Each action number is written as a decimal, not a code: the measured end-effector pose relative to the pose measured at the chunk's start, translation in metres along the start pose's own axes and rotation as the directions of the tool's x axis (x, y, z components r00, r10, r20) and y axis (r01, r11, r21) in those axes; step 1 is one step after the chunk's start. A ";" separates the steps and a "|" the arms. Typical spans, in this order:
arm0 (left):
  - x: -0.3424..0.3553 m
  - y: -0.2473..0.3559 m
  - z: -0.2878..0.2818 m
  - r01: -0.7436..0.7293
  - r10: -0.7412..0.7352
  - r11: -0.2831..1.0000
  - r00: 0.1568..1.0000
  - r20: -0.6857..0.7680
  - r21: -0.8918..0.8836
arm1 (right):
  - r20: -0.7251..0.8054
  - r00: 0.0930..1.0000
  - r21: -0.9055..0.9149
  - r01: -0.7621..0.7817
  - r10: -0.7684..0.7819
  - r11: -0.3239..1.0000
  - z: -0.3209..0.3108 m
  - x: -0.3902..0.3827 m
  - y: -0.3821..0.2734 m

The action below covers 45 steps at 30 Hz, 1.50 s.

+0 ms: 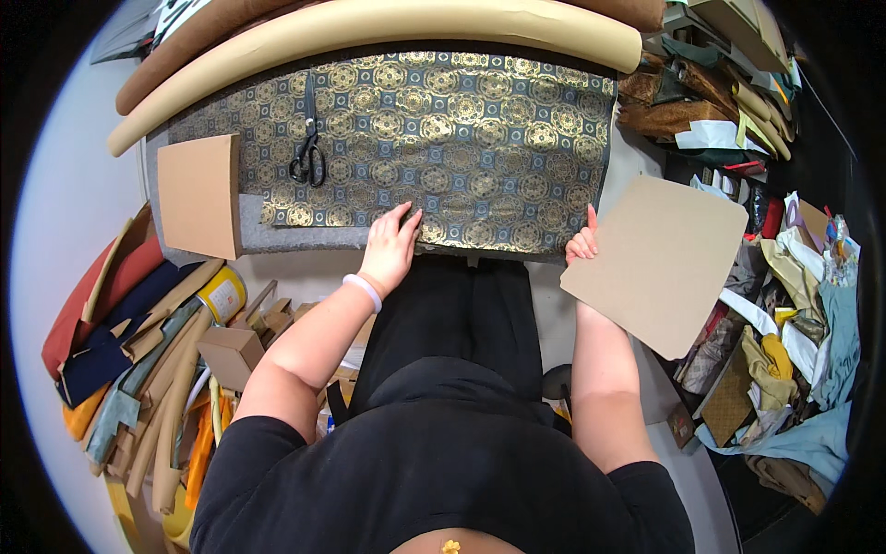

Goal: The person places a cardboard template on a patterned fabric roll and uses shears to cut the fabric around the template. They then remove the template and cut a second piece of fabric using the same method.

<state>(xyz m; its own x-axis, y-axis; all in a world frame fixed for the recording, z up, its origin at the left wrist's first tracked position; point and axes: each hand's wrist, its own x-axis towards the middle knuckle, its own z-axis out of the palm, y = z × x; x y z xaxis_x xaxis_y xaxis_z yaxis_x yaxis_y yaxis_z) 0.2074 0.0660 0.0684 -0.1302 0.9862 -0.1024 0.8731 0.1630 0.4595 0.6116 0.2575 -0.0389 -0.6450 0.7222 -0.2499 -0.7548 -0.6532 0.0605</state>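
A sheet of dark fabric (443,129) with gold round medallions lies across the table in front of me. My left hand (392,245) rests flat on its near edge, fingers stretched out and a pale band at the wrist. In my right hand (582,242) is a flat beige cardboard sheet (660,263) with rounded corners, gripped at its left side and tilted off the table's right end. Black-handled scissors (309,148) lie on the fabric toward the left. A tan cardboard box (197,197) stands at the table's left end.
Along the far edge runs a long cream roll (369,46), with a brown roll (203,37) behind it. Fabric rolls and offcuts (152,369) crowd the floor at left, beside a small box (231,355). Heaped fabric scraps (784,342) fill the right side.
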 end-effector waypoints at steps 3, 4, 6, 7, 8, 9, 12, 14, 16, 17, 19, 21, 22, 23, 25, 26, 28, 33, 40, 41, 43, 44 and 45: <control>0.014 -0.019 -0.003 0.131 -0.136 0.979 0.991 -0.017 -0.158 | -0.021 0.999 0.010 0.039 -0.038 0.999 -0.012 0.004 -0.003; 0.020 -0.027 0.000 0.129 -0.144 0.978 0.986 -0.083 -0.164 | 0.006 0.999 0.026 0.041 -0.041 0.999 -0.016 0.005 -0.004; 0.029 -0.039 0.007 0.568 -0.534 0.691 0.818 0.214 -0.446 | -0.021 0.998 0.007 0.062 -0.062 0.998 -0.023 0.008 -0.004; 0.037 -0.045 0.011 0.661 -0.641 0.407 0.698 0.318 -0.631 | 0.015 0.998 0.028 0.058 -0.058 0.998 -0.026 0.008 -0.004; 0.043 -0.054 0.010 0.668 -0.655 0.225 0.642 0.398 -0.709 | -0.019 0.998 0.006 0.065 -0.065 0.998 -0.027 0.009 -0.005; 0.048 -0.063 0.006 0.686 -0.641 0.152 0.617 0.457 -0.712 | -0.021 0.998 0.007 0.062 -0.062 0.998 -0.028 0.009 -0.005; 0.061 -0.083 -0.009 0.794 -0.630 -0.021 0.462 0.624 -0.608 | -0.006 0.999 -0.002 0.043 -0.043 0.999 -0.028 0.008 -0.006; 0.065 -0.089 -0.016 0.830 -0.607 -0.043 0.420 0.675 -0.555 | 0.000 0.999 -0.012 0.036 -0.036 0.999 -0.028 0.008 -0.008; 0.066 -0.089 -0.019 0.839 -0.587 -0.048 0.415 0.695 -0.542 | 0.023 1.000 -0.002 0.017 -0.017 1.000 -0.029 0.006 -0.009; 0.066 -0.090 -0.021 0.844 -0.581 -0.044 0.415 0.701 -0.535 | -0.009 1.000 -0.013 0.025 -0.025 1.000 -0.030 0.005 -0.009; 0.067 -0.090 -0.021 0.852 -0.584 -0.051 0.397 0.708 -0.521 | 0.054 0.998 -0.010 0.015 -0.014 1.000 -0.033 0.006 -0.011; 0.068 -0.090 -0.021 0.858 -0.585 -0.055 0.386 0.713 -0.510 | 0.062 0.998 -0.017 0.016 -0.015 1.000 -0.038 0.008 -0.011; 0.069 -0.090 -0.022 0.860 -0.585 -0.061 0.380 0.717 -0.506 | 0.119 0.993 -0.007 -0.001 0.002 1.000 -0.040 0.009 -0.011; 0.069 -0.090 -0.022 0.862 -0.586 -0.064 0.375 0.718 -0.503 | 0.086 0.996 -0.031 0.002 0.000 1.000 -0.042 0.010 -0.012; 0.070 -0.088 -0.022 0.863 -0.589 -0.064 0.373 0.717 -0.502 | 0.122 0.992 -0.050 -0.013 0.019 0.999 -0.044 0.010 -0.013; 0.070 -0.088 -0.023 0.862 -0.591 -0.059 0.376 0.713 -0.504 | 0.073 0.997 -0.076 -0.004 0.010 0.997 -0.044 0.010 -0.013; 0.070 -0.087 -0.024 0.866 -0.597 -0.055 0.370 0.712 -0.497 | 0.117 0.993 -0.105 0.004 0.009 0.994 -0.042 0.010 -0.011; 0.072 -0.087 -0.023 0.869 -0.603 -0.052 0.366 0.709 -0.492 | 0.073 0.997 -0.198 0.043 -0.029 0.979 -0.032 0.012 -0.004; 0.070 -0.088 -0.022 0.855 -0.590 -0.071 0.379 0.713 -0.513 | 0.082 0.997 -0.118 0.008 0.002 0.993 -0.018 0.011 -0.001; 0.070 -0.088 -0.022 0.854 -0.590 -0.068 0.382 0.711 -0.515 | 0.067 0.998 -0.130 0.011 -0.003 0.991 -0.018 0.012 -0.001; 0.070 -0.087 -0.022 0.857 -0.597 -0.073 0.372 0.711 -0.509 | 0.115 0.993 -0.138 0.010 0.006 0.990 -0.019 0.012 -0.001; 0.071 -0.087 -0.023 0.860 -0.600 -0.070 0.369 0.710 -0.506 | 0.077 0.997 -0.162 0.019 -0.006 0.987 -0.021 0.013 -0.001; 0.071 -0.086 -0.023 0.860 -0.601 -0.070 0.368 0.709 -0.505 | 0.059 0.998 -0.178 0.027 -0.017 0.984 -0.023 0.012 -0.001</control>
<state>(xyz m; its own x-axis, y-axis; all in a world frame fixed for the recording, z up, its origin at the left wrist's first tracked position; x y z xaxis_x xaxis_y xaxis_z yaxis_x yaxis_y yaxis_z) 0.1120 0.1228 0.0414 -0.2396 0.2434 -0.9399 -0.4107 0.8518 0.3253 0.6072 0.2622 -0.0639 -0.6381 0.7452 -0.1937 -0.7385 -0.6635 -0.1197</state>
